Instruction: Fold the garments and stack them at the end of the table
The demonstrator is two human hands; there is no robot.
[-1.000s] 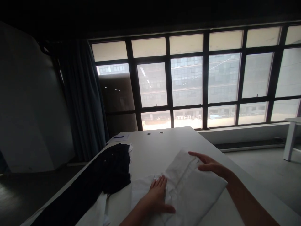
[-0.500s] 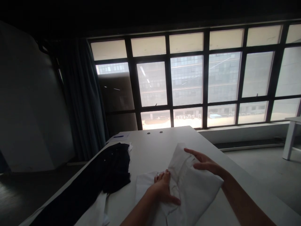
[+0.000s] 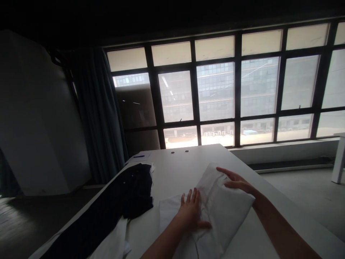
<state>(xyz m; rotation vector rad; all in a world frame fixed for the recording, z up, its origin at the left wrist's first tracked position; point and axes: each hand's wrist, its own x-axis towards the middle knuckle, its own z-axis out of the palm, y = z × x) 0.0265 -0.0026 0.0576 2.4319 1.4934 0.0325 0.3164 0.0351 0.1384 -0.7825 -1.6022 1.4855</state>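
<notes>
Cloth (image 3: 230, 214), white, lies right of centre on the table (image 3: 172, 172). Your left hand (image 3: 191, 214), nearer, spreads over it, visibly grasping nothing; your right hand (image 3: 239, 184), farther right, parts thumb from fingers, any pinch indeterminable. Uneven pressure could rumple the layers. Since the earlier frame, your left fingers have straightened and fanned.

Fabric (image 3: 229, 216) on table (image 3: 172, 176), garment pile (image 3: 134, 192) left of it, windows (image 3: 215, 90) behind
</notes>
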